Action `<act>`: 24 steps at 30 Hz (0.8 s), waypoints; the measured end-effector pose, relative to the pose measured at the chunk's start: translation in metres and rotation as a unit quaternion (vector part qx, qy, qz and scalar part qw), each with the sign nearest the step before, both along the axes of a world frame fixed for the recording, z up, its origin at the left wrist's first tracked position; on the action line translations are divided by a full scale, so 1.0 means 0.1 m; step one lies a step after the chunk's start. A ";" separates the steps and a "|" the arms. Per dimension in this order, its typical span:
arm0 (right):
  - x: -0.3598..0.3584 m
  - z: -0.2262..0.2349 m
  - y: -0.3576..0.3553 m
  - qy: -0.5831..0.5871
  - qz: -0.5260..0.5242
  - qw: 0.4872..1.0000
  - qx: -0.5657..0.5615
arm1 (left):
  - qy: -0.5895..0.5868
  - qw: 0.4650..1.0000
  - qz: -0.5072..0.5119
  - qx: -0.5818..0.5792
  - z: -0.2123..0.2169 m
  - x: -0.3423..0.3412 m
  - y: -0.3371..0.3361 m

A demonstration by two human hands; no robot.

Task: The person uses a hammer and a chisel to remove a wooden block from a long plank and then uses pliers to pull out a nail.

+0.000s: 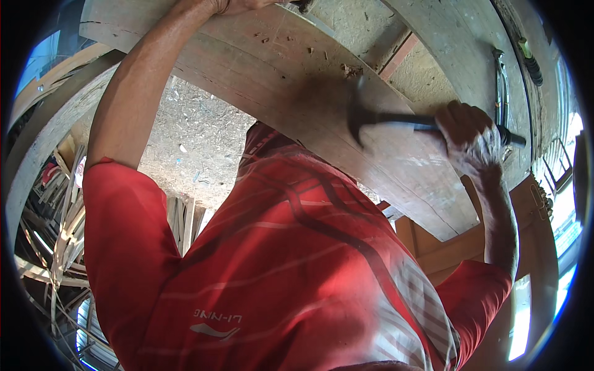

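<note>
My right hand (468, 137) is wrapped round the dark handle of a claw hammer (405, 119). The hammer's head, smeared by motion, hangs over a wide wooden plank (247, 62) that runs slantwise in front of me. Stretched forward across the plank's left part, my left arm ends in my left hand (241, 5) at the top edge of the picture. That hand is cut off there, so its fingers and anything they touch are hidden. Small wood chips (352, 70) lie along the plank's far side.
A second broad board (455, 37) lies at the far right, bearing a metal hand tool (501, 86) with two long handles. Beyond it is a tool with a green and black handle (530, 62). Scrap wood strips (59, 229) pile up at left. Wood shavings cover the ground (198, 136).
</note>
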State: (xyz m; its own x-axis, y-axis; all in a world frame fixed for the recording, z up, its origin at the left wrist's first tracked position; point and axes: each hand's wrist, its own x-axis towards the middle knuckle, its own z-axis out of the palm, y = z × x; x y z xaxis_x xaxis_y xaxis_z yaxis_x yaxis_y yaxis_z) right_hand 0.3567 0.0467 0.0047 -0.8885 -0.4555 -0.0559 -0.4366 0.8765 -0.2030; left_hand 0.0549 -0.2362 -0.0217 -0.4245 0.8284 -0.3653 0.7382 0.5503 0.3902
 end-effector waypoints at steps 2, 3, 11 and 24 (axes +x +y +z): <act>-0.06 0.01 0.00 0.013 -0.034 0.999 -0.011 | 0.005 1.000 0.004 0.007 0.05 0.02 -0.01; -0.09 0.09 0.02 0.012 -0.022 1.000 -0.012 | 0.005 1.000 0.014 -0.002 0.06 0.02 -0.01; -0.05 0.10 -0.01 -0.022 0.001 1.000 -0.015 | 0.017 1.000 0.011 0.006 0.01 0.00 0.02; 0.08 0.04 -0.05 0.024 -0.042 0.999 0.000 | 0.006 0.999 -0.006 0.053 -0.21 -0.10 -0.11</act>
State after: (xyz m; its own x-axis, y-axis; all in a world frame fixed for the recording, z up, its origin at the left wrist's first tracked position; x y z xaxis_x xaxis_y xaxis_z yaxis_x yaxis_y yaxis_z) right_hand 0.3649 0.0419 0.0086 -0.9256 -0.3784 -0.0123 -0.3699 0.9107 -0.1838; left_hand 0.0450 -0.2476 -0.0424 -0.4177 0.8673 -0.2707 0.7500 0.4973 0.4361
